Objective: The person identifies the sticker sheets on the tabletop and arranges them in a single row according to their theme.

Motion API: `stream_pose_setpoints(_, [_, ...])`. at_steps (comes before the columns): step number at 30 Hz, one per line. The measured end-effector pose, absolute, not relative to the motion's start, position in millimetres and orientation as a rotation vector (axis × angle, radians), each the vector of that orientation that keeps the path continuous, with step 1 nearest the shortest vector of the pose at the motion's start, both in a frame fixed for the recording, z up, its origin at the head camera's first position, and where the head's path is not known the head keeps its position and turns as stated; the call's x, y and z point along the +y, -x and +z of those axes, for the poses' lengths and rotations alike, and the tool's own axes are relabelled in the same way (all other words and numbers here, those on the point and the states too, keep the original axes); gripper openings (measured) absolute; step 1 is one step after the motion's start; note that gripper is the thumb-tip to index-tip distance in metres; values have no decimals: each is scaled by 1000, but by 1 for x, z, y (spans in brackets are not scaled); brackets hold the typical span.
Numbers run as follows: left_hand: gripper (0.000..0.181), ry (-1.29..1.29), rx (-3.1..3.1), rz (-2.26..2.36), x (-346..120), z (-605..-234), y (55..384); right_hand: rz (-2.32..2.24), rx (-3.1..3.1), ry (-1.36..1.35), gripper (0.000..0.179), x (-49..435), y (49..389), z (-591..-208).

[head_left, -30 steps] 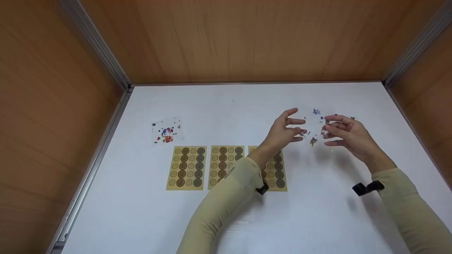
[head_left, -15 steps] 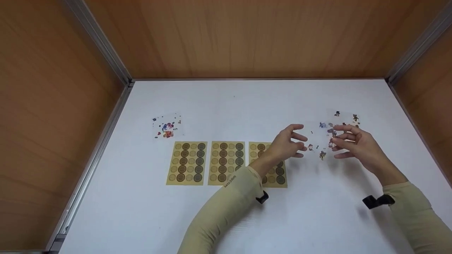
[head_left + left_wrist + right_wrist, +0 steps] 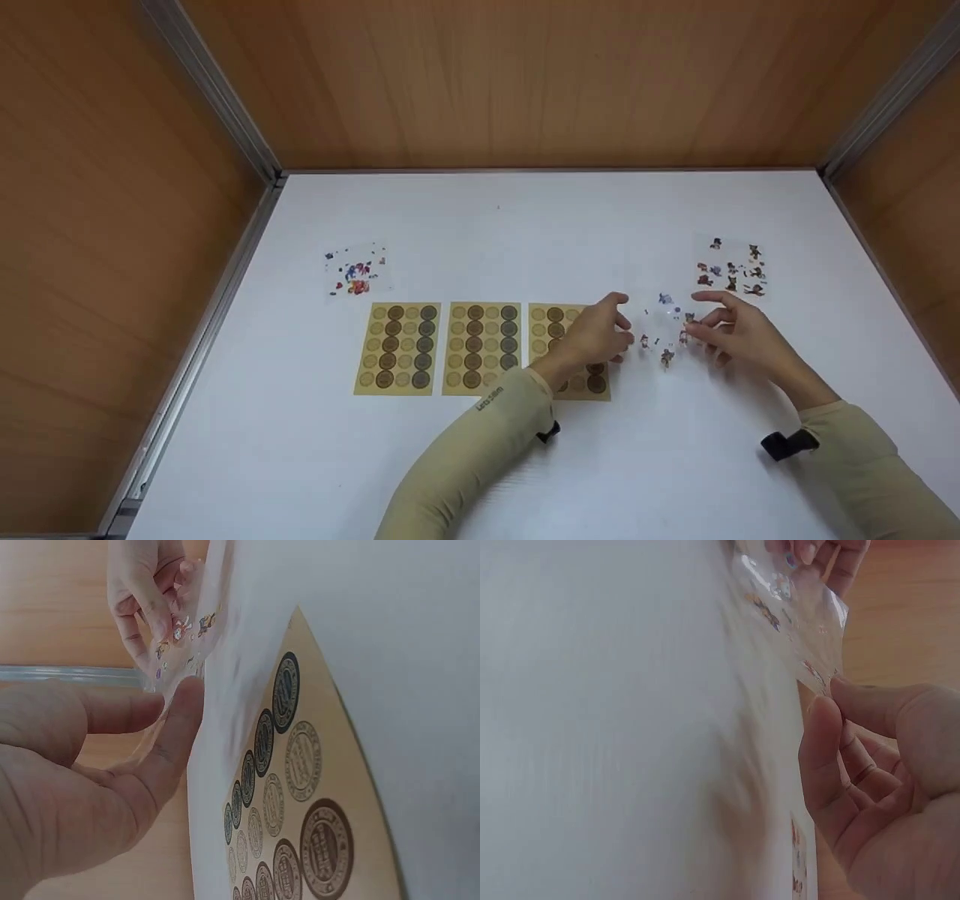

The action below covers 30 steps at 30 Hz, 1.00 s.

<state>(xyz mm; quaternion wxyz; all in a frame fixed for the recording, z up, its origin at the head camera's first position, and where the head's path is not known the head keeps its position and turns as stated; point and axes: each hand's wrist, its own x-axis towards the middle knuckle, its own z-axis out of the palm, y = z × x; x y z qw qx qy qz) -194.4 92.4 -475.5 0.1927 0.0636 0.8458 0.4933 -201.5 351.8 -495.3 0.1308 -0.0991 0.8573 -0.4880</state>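
Observation:
A clear sticker sheet (image 3: 660, 330) printed with small coloured cartoon figures is stretched between my two hands, just above the white table. My left hand (image 3: 598, 334) pinches its left edge between thumb and finger, beside the right-hand tan sheet. My right hand (image 3: 739, 334) pinches the opposite edge; in the right wrist view the thumb and index fingertips meet on a corner of the clear sheet (image 3: 802, 622). The left wrist view shows the right-hand side of this sheet (image 3: 184, 634) bending slightly, with the far hand behind it.
Three tan sheets of round seal stickers lie in a row: left (image 3: 396, 349), middle (image 3: 481, 349) and right (image 3: 538, 360), the last partly under my left forearm. Another clear sticker sheet (image 3: 731, 266) lies at the back right, and one more (image 3: 356, 270) at the back left. Wooden walls (image 3: 525, 90) enclose the table.
Both hands have brought the clear sheet toward me and lower over the table, away from the back-right sheet, which now shows whole. The tan sheets and back-left sheet stay put.

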Motion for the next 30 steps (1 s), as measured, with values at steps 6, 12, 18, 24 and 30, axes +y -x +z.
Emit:
stream_pose_setpoints(6, [75, -198, 2486, 1225, 97, -477, 189, -1321, 2557, 344, 68, 352, 204, -505])
stream_pose_setpoints(12, [80, -190, 2542, 1134, 100, -483, 189, -1237, 2588, 352, 70, 350, 208, -513])
stream_pose_setpoints(18, [81, -220, 2582, 1102, 99, -485, 190, -1105, 2670, 417, 72, 348, 207, -508])
stream_pose_setpoints(24, [83, -238, 2573, 1118, 99, -486, 190, -910, 2724, 525, 89, 352, 203, -502])
stream_pose_setpoints(30, [83, -313, 2614, 1063, 96, -487, 192, -811, 2755, 645, 84, 358, 201, -505])
